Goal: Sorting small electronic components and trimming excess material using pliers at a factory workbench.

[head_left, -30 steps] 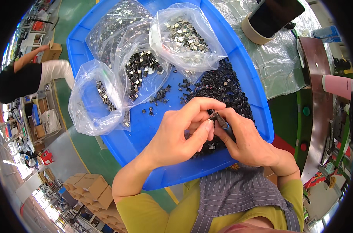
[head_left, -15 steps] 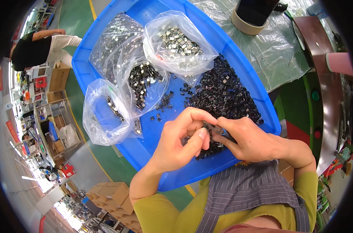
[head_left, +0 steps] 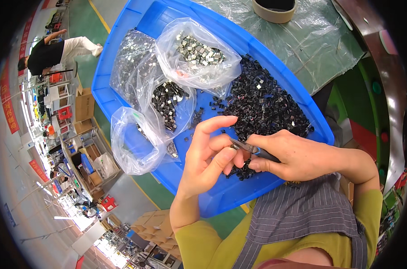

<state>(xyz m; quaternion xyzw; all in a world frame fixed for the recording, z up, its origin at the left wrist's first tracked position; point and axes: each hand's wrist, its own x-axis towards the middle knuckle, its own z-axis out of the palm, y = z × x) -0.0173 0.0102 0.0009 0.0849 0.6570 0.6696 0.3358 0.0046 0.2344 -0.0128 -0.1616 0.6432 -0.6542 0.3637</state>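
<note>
My right hand (head_left: 288, 154) is closed round a small hand tool with a pointed metal tip and a dark blue-grey handle (head_left: 267, 154). Its tip reaches toward my left hand (head_left: 212, 154), whose thumb and a finger pinch a tiny dark part (head_left: 234, 146); my left index finger is raised. Both hands hover over the near part of a blue tray (head_left: 208, 204). Just beyond them a heap of small black parts (head_left: 266, 103) fills the tray's right side. What exactly the pinched part is cannot be made out.
Clear plastic bags with small silvery parts (head_left: 201, 49) and dark parts (head_left: 165, 101) stand in the tray's left side. A mostly bare-looking open bag (head_left: 138, 157) lies nearer. Beyond the tray are a tape roll (head_left: 275, 15) and plastic sheeting (head_left: 311, 49). A person (head_left: 46, 56) walks at far left.
My left index finger has lifted away from the right hand, and the tool's metal tip now shows between the hands. The view has shifted slightly; the person at left has moved.
</note>
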